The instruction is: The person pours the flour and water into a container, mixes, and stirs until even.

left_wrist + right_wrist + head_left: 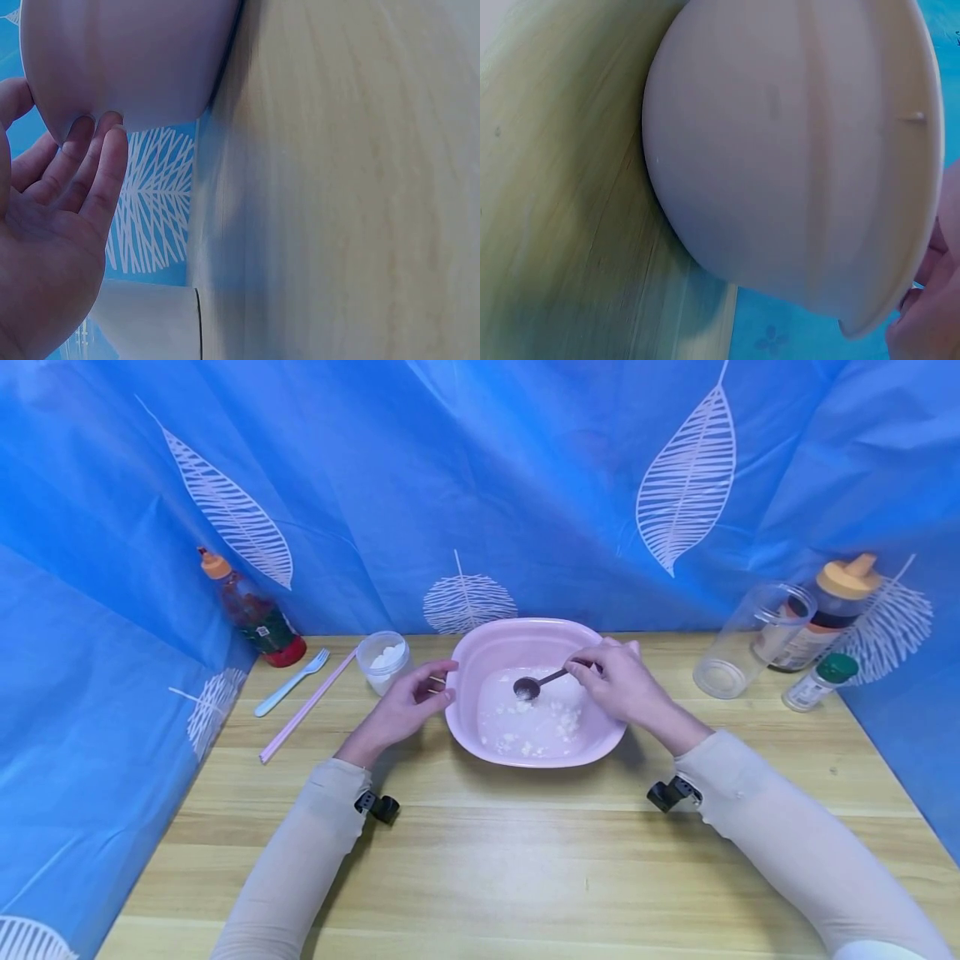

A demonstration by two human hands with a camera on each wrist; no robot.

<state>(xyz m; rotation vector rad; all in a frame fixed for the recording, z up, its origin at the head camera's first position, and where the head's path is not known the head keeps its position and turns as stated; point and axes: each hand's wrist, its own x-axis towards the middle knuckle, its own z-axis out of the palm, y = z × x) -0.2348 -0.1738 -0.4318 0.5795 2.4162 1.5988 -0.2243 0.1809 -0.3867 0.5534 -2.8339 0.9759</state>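
The pink bowl (467, 718) sits mid-worktop (510, 860), close to the blue sheet (555, 493), with white lumps (566, 722) on its floor. The hands are apart: the right hand (622, 681) pinches the handle of a dark spoon (527, 690) held over the bowl, and the left hand's (408, 702) extended fingers touch the bowl's outer side. A small tub (381, 682) crowds that hand; beyond lie a pink stick (307, 706), blue fork (288, 687) and red bottle (264, 627). Rightward, a clear cup (727, 664) partly blocks a yellow-capped bottle (843, 597) beside a green-lidded shaker (813, 685).
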